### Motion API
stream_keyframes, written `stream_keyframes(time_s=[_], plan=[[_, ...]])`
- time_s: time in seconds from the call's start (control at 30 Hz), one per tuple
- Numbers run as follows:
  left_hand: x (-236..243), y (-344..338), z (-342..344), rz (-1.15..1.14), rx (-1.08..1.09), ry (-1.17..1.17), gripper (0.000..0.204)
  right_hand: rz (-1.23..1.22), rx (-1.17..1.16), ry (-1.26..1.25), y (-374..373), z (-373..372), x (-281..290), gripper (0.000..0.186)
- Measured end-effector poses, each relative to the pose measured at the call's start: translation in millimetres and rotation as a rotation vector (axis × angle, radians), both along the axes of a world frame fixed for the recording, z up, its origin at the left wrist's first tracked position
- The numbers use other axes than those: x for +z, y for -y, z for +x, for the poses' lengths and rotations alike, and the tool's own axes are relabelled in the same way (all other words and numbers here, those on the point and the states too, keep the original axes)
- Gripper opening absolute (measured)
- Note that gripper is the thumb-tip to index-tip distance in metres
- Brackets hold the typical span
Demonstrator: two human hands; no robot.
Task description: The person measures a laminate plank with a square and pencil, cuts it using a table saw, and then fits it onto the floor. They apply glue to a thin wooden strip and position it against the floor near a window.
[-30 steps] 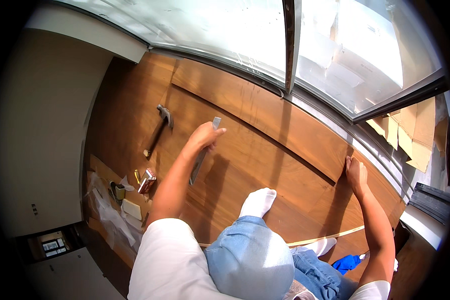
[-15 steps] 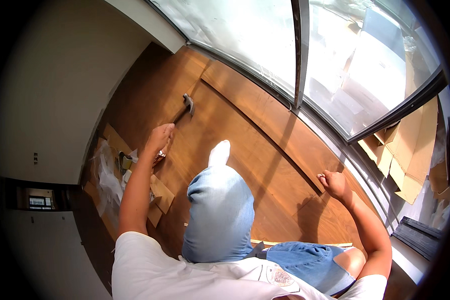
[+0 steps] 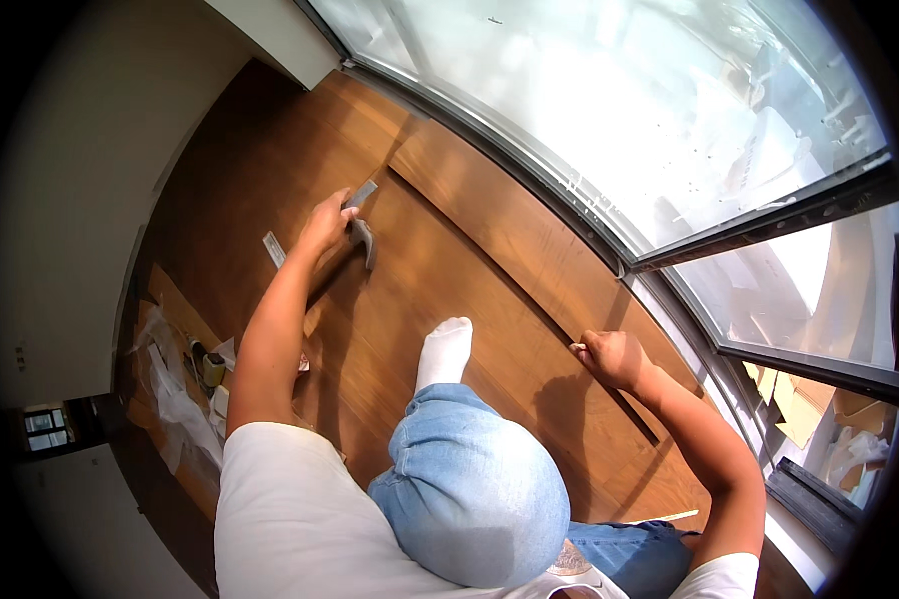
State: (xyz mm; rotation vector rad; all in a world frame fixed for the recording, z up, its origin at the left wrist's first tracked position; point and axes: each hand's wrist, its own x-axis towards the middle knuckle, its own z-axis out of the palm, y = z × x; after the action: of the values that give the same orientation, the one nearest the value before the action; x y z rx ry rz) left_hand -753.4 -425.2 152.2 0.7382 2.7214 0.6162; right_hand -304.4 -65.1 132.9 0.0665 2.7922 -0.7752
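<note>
My left hand (image 3: 330,220) is closed around a flat grey metal bar (image 3: 366,192) at upper left of centre, over the floor. Just below it lies a hammer (image 3: 362,240), its dark handle partly behind my forearm. A second grey strip (image 3: 273,248) shows left of that arm. On the right, my right hand (image 3: 612,357) is closed at the edge of a long loose wooden plank (image 3: 489,220), with a small pale item at its fingertips, too small to name. My sock-covered foot (image 3: 445,349) and bent knee are between my arms.
A glass window door (image 3: 729,120) with a dark frame runs along the upper right, cardboard (image 3: 804,404) beyond it. Plastic sheeting (image 3: 175,399), cardboard and small containers (image 3: 213,367) lie at left beside a pale wall (image 3: 80,220). Wooden flooring (image 3: 489,439) surrounds me.
My left hand has moved forward and leftward since a second ago, passing the hammer. My right hand has left the plank's right end and moved left along it. The view has shifted.
</note>
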Motion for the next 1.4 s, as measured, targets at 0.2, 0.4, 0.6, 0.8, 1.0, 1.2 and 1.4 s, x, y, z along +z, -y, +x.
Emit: stream_keyframes(time_s=[0.2,0.4,0.6,0.8,1.0,1.2,1.4], plan=[[-59.6,-67.6,-100.5,0.073,-0.035,-0.097,0.040,0.087,-0.194,-0.372,33.5,-156.4,-52.3,0.023],[-119.1,-111.1,-156.5,0.137,0.011,-0.171,0.038,0.175,-0.355,-0.446,51.3,-230.6,-84.3,0.016],[-136.4,-146.2,-171.1,0.074,0.076,-0.137,0.038,0.204,-0.368,-0.399,53.0,-238.3,-90.2,0.013],[-143.7,-153.0,-170.1,0.073,0.079,-0.188,0.037,0.195,-0.357,-0.360,51.7,-241.6,-94.3,0.012],[-138.5,-161.4,-170.3,0.075,0.056,-0.245,0.036,0.189,-0.357,-0.369,49.6,-240.2,-95.8,0.012],[-140.4,-162.9,-170.1,0.072,0.076,-0.219,0.035,0.173,-0.362,-0.370,50.2,-244.2,-93.2,0.013],[-136.1,-166.1,-168.5,0.067,0.066,-0.231,0.035,0.157,-0.362,-0.363,50.0,-242.1,-95.2,0.013]])
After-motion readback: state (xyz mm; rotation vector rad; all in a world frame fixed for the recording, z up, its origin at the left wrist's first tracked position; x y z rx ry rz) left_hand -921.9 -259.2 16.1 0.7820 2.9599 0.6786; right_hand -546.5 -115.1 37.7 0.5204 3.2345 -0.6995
